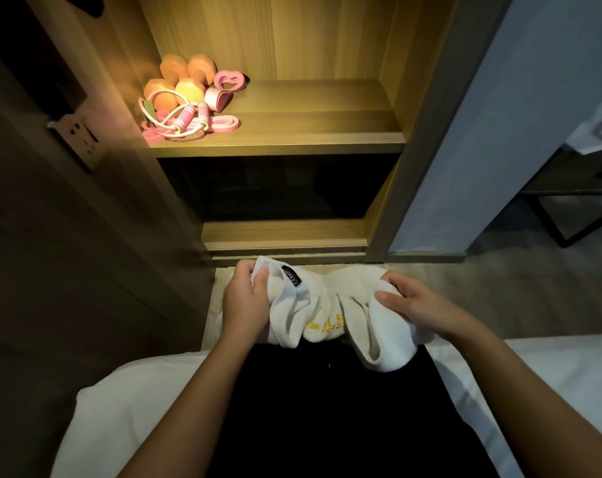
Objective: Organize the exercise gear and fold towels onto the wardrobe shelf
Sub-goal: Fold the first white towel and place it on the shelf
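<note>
So the white towel (327, 305) is bunched up between both hands around 6 o'clock, just in front of the wardrobe and over the person's dark lap; the left hand (246, 298) has its fingers curled round the end with the black tag (291, 276); the right hand (410, 305) is clamped on the other wad, thumb on top.

Biggest risk imo: it's all scrunched with no clean corners in hand, so a fold started from here probably comes out lopsided; the loose loop hanging at 5 o'clock could also slip toward the floor.

Second worry is the shelf (310, 132); the gear sits heaped at its 10 o'clock corner, orange dumbbells (179, 81) at the back, jump rope (186, 119) and pink band (223, 124) sprawling forward; slide a towel in carelessly and it could snag the rope or set a dumbbell rolling.

Hard to make out: the yellow embroidery (322, 326) is creased and unreadable; the compartment below the shelf (275, 191) is basically black; can't tell if other towels are around; the pink heart-shaped thing (229, 81) is anyone's guess.
</note>
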`<state>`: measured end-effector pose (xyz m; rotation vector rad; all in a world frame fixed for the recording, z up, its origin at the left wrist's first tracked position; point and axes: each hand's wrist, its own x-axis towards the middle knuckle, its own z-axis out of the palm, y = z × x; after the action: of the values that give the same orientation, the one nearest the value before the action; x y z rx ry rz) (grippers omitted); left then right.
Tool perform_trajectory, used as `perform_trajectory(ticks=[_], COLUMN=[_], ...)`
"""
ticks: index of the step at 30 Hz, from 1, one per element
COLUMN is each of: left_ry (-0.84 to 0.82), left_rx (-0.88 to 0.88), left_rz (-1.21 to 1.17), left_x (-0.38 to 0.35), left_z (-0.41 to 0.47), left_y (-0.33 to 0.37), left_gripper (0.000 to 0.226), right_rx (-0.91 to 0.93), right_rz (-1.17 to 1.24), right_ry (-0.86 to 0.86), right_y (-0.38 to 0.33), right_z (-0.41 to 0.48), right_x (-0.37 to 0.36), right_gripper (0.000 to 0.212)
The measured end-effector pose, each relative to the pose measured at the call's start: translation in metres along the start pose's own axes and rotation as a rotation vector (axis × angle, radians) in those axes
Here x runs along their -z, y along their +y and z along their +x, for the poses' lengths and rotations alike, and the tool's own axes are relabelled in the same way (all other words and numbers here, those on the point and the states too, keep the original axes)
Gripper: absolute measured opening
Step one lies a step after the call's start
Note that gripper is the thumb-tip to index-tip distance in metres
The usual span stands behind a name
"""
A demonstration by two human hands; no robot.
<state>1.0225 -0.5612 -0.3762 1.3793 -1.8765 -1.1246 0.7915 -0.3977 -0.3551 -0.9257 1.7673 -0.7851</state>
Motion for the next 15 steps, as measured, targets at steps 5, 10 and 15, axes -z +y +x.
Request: perform_trajectory(ticks=[5, 10, 15], left_ry=[0.178, 0.362, 0.599], left_rx=[-0.101, -0.065, 0.090], left_rz=[-0.091, -0.134, -0.228], left_x=[0.039, 0.103, 0.179], left_z=[0.038, 0.112, 0.168], left_y=[0.010, 0.036, 0.060], left_gripper=[0.013, 0.017, 0.029], right_rx=[0.113, 0.156, 0.100], right_rz=[-0.018, 0.175, 0.330], right_ry=[0.307, 0.674, 1.113], right_y=[-0.014, -0.041, -0.055], right_z=[-0.001, 0.025, 0.032], right_x=[0.045, 0.117, 0.190], right_gripper=[0.015, 0.013, 0.019])
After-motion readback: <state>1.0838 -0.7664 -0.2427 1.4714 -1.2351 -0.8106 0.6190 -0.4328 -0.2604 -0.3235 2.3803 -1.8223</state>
